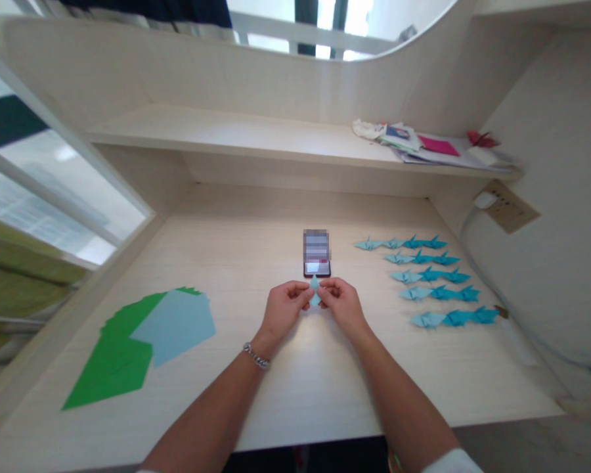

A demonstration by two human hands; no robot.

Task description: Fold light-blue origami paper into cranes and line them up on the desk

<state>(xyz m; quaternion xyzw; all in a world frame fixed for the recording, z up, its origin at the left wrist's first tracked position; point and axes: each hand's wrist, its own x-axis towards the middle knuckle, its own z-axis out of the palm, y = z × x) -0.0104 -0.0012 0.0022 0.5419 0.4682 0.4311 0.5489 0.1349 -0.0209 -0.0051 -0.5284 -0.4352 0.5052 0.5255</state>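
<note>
A small light-blue piece of folded origami paper (pixel 315 290), shaped like a narrow diamond, is held upright over the desk. My left hand (pixel 287 305) pinches its left edge and my right hand (pixel 343 305) pinches its right edge, thumbs and fingertips close together. Just beyond the fingertips lies a smartphone (pixel 316 253) with its screen lit and blurred. To the right, folded paper cranes (pixel 440 293) in pale to deeper blue lie in several rows. Over on the left, a fan of green paper sheets (pixel 113 355) lies with light-blue paper sheets (pixel 182 325) partly over it.
The pale wooden desk (pixel 256 243) has a shelf (pixel 226 135) above its back, with papers (pixel 398 139) and a red folded paper piece (pixel 481 138) on it. A charger (pixel 485 200) sits in the wall socket; its cable (pixel 502 295) runs down the right side.
</note>
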